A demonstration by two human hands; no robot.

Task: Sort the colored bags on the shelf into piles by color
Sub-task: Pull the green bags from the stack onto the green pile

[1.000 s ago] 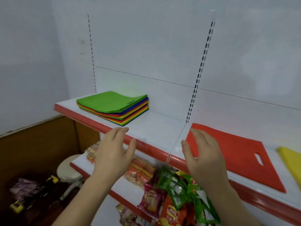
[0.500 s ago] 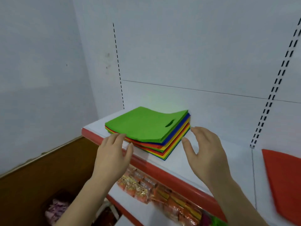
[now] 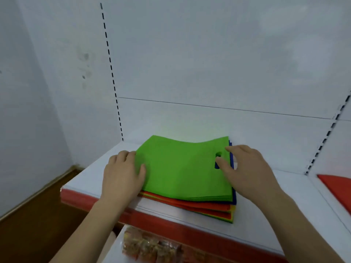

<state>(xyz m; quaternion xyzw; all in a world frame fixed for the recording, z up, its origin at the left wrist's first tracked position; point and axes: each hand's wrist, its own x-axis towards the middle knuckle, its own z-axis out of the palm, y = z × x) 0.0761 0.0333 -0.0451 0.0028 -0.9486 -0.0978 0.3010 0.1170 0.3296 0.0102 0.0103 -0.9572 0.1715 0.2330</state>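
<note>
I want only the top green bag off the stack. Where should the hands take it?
Take the green bag at its right edge, by the handle cutout, coming from the right: that edge lies free above the blue bag, giving fingers an opening.

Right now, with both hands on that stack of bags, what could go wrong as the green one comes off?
1. The left hand and right hand touch the green bag at its edges; the blue bag directly beneath may lift with it.
2. The stack's lower layers already fan out near the shelf's red front edge; a sideways pull could drag them off.
</note>
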